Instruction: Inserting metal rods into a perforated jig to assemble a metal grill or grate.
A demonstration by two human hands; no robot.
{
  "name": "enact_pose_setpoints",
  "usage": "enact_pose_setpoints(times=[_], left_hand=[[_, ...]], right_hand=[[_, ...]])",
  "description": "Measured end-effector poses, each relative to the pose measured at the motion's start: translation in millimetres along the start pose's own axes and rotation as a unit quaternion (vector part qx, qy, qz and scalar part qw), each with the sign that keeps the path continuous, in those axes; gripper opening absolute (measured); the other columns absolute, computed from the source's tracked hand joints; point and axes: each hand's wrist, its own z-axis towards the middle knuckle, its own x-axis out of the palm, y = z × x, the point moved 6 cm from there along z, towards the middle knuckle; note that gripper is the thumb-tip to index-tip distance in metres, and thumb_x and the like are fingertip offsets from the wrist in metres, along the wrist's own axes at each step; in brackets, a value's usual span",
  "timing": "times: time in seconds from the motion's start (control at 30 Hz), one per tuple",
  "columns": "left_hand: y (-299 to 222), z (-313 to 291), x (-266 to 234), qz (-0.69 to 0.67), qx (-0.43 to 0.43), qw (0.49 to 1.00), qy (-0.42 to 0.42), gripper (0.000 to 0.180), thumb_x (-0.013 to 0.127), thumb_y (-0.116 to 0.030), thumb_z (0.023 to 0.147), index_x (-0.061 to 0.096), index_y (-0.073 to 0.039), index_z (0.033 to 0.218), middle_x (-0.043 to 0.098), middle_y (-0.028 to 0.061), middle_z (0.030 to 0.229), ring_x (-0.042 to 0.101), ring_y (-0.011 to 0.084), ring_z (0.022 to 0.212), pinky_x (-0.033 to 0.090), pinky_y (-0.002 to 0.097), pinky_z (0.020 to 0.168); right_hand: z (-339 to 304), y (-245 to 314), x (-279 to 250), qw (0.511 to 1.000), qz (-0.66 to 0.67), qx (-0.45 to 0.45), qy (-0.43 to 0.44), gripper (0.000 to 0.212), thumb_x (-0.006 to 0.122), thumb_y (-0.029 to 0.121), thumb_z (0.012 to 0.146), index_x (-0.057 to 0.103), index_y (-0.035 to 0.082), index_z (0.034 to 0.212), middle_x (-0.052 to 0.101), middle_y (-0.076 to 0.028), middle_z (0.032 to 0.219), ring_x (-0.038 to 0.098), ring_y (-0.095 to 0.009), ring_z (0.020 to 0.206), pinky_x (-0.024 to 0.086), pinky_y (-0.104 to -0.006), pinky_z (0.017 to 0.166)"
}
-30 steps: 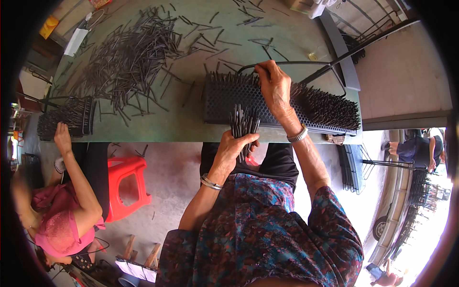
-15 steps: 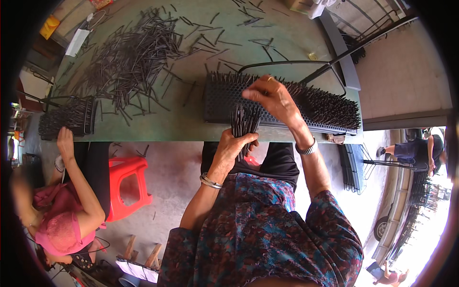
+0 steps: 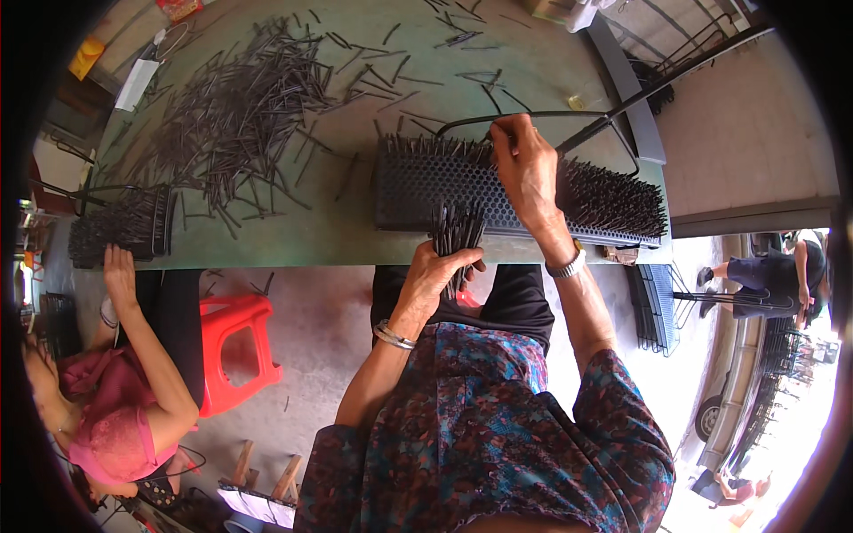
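Note:
My left hand is closed round a bundle of thin dark sticks, held upright at the table's near edge. My right hand is over a long black perforated rack, fingers pinched together near its far edge. Whatever sits between those fingertips is too small to make out. Dark sticks stand upright in many of the rack's holes, densely at the right end and along the far side. Bare holes show in the near left and middle part.
A big heap of loose dark sticks lies on the green table. At left, a person's hand touches another filled rack. A black metal rod frame rises behind my rack. A red plastic stool stands below.
My right hand has moved from above the rack's near-middle holes to its far edge, and its fingers have come together. My left hand with the bundle has barely moved.

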Motion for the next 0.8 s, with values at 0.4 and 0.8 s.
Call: enact_pose_setpoints(times=[0.4,0.8], left_hand=[[-2.2,-2.8,-0.8,-0.008,-0.026,1.0,0.007,0.016,0.071,-0.016,0.08,0.067,-0.001,0.085,0.066,0.0073,0.071,0.059,0.0112,0.056,0.046,0.0237,0.047],[-3.3,-3.7,-1.2,0.0,-0.01,1.0,0.03,0.016,0.07,-0.015,0.08,0.066,0.0,0.085,0.066,0.0085,0.072,0.059,0.0115,0.058,0.046,0.0246,0.046]], right_hand=[[4.3,-2.9,17.5,0.997,-0.038,-0.068,0.005,0.008,0.062,0.009,0.09,0.059,0.003,0.095,0.061,-0.011,0.068,0.06,-0.02,0.056,0.046,-0.0324,0.052],[-0.7,-8.2,32.1,0.988,-0.113,-0.086,0.053,0.011,0.067,0.019,0.085,0.067,0.011,0.092,0.062,-0.01,0.092,0.064,-0.026,0.072,0.05,-0.0364,0.064]])
